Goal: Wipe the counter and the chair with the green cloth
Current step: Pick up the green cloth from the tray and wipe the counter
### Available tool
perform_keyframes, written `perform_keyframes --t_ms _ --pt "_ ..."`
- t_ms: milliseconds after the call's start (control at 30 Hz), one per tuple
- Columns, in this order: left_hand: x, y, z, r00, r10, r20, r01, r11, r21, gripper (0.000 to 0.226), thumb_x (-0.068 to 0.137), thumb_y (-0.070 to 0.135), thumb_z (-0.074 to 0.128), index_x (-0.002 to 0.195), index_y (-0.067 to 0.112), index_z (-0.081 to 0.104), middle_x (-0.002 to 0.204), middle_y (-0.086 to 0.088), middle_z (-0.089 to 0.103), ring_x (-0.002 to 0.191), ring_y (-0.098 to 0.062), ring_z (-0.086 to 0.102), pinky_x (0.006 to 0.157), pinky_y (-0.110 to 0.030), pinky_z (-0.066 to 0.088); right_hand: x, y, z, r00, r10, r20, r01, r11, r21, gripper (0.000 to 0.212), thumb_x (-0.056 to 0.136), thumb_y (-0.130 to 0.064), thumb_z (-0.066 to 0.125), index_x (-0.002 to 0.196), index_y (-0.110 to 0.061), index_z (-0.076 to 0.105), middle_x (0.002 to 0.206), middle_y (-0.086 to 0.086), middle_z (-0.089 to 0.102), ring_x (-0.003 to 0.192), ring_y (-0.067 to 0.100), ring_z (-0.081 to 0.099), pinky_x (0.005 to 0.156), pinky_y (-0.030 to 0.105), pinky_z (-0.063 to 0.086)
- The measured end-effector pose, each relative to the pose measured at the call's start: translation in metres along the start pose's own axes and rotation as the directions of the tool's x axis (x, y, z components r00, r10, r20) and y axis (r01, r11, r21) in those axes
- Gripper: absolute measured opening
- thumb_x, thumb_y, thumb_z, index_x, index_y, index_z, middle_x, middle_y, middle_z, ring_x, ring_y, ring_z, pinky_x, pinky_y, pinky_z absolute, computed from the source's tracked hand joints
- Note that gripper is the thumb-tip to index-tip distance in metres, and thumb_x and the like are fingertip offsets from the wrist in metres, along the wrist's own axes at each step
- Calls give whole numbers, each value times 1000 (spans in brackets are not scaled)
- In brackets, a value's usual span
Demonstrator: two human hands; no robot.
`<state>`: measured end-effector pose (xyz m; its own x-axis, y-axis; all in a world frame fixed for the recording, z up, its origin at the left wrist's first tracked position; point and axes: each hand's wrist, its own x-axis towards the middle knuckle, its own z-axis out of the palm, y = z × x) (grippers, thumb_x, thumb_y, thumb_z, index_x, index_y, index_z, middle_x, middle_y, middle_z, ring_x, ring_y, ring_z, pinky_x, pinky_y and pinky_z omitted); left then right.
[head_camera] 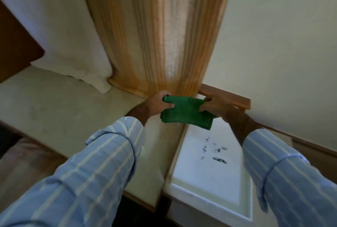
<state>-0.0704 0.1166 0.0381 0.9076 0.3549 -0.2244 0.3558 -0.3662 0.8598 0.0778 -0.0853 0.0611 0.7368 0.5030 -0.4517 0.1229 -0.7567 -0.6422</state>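
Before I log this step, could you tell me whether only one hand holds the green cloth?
No, the left hand and right hand both grip the green cloth.

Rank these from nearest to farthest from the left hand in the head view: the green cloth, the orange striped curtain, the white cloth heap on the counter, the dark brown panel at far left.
From the left hand:
1. Green cloth, in its grip, just to its right.
2. Orange striped curtain, hem right behind it.
3. White cloth heap, farther left on the counter.
4. Dark brown panel, at the far left edge.
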Motion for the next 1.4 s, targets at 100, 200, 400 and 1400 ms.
perform_keyframes --t_ms 100,200,400,1400 --pt "-24 -20 -74 990 -81 -112 60 981 -183 16 88 3 73 101 -1 67 106 -22 71 98 -35 69 89 -51 58 3 -67 29 996 -56 65 37 966 257 33 89 -6 80 119 1 70 122 19 75 110 34 72 92 46 62" --pt "-60 -45 -153 956 -138 -259 42 938 -345 16 83 -1 77 97 0 70 103 -22 73 94 -35 71 85 -50 60 5 -143 75 984 -143 105 103 942 320 20 87 -8 83 105 -8 72 110 11 75 88 19 71 68 31 59" --pt "-114 -111 -270 860 -205 -467 1 916 -400 25 84 0 76 106 -6 68 106 -27 71 97 -39 71 78 -42 63 7 -259 177 962 -254 101 200 905 375 15 81 -7 88 88 -9 75 85 5 76 71 16 73 46 18 56" --pt "-70 -421 -262 859 -194 -474 462 692 555 66 104 52 30 152 8 38 161 -13 32 149 -29 28 122 -46 24 240 -251 512 682 -697 219 678 492 -545 48 110 -33 43 152 -11 51 163 12 45 154 31 39 128 48 30"
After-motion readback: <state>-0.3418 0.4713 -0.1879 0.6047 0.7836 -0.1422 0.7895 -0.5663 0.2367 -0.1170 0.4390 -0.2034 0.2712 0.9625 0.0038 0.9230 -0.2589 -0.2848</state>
